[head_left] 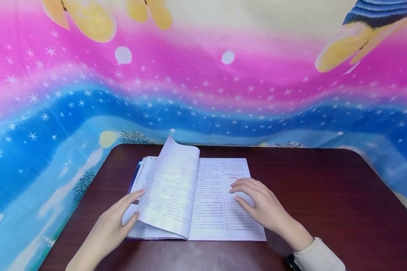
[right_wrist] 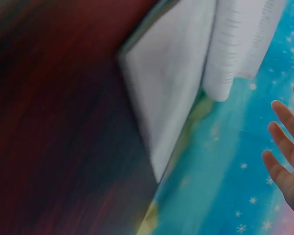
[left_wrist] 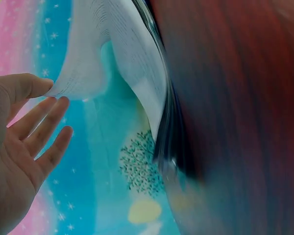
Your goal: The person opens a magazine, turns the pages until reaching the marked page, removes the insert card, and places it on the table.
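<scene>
A thick printed magazine (head_left: 210, 210) lies spread on the dark wooden table, dense with small text. One lifted page (head_left: 169, 184) curves up over its left half, the top corner bent upward. My left hand (head_left: 113, 220) is at that page's left edge; in the left wrist view the thumb (left_wrist: 36, 85) and fingertips pinch the page's corner, the other fingers spread. Over the right-hand page, by a boxed block of text, is my right hand (head_left: 261, 201), fingers loosely bent and holding nothing. Only its fingers (right_wrist: 284, 142) and part of the palm show in the right wrist view.
The reddish-brown table (head_left: 325, 195) extends to both sides, with rounded far corners. Behind it hangs a pink and blue cloth (head_left: 203, 86) printed with snowflakes, reaching down around the table's sides. A light sleeve (head_left: 320, 256) and a dark band are at my right wrist.
</scene>
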Available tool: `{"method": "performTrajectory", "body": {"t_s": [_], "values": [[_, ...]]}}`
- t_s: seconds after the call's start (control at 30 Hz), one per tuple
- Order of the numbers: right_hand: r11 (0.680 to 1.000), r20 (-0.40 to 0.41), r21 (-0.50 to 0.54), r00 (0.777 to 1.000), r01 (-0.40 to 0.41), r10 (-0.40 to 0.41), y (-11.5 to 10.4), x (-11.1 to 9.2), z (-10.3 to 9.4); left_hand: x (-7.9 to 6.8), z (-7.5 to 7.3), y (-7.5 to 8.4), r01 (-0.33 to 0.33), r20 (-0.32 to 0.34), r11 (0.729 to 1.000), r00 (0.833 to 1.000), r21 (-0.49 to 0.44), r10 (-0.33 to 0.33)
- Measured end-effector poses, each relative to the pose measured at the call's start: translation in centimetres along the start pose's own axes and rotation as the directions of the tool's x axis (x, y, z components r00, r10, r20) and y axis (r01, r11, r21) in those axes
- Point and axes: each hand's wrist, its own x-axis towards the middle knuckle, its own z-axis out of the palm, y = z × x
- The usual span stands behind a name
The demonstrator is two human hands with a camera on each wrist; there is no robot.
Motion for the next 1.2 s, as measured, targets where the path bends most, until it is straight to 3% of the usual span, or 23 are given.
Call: {"method": "performTrajectory", "body": {"t_s": [0.23,0.5,0.7,0.83,1.1,1.2], "values": [[0.998,0.049,-0.055,0.999,-0.009,0.012,1.4,-1.7,-0.3,-0.9,-0.5,-0.7,0.079,0.081,0.997,0.993,0.006,-0.080],[0.997,0.049,-0.083,0.999,-0.006,0.010,2.5,-3.0,-0.7,-1.1,-0.8,-1.4,0.157,0.189,0.987,0.969,0.023,-0.158],[0.994,0.081,-0.108,0.997,-0.009,0.017,2.9,-3.7,-1.0,-1.1,-0.7,-2.1,0.218,0.260,0.975,0.940,0.044,-0.221],[0.994,0.117,-0.108,0.993,0.003,0.009,3.4,-4.2,-1.1,-1.3,-0.2,-2.3,0.252,0.319,0.965,0.912,0.066,-0.260],[0.996,0.159,-0.087,0.987,0.022,-0.008,4.3,-5.5,-1.3,-1.3,0.2,-2.8,0.281,0.386,0.954,0.872,0.109,-0.301],[0.997,0.188,-0.074,0.982,0.014,0.001,4.4,-5.9,-1.4,-1.3,0.1,-3.1,0.271,0.402,0.953,0.864,0.134,-0.302]]}}
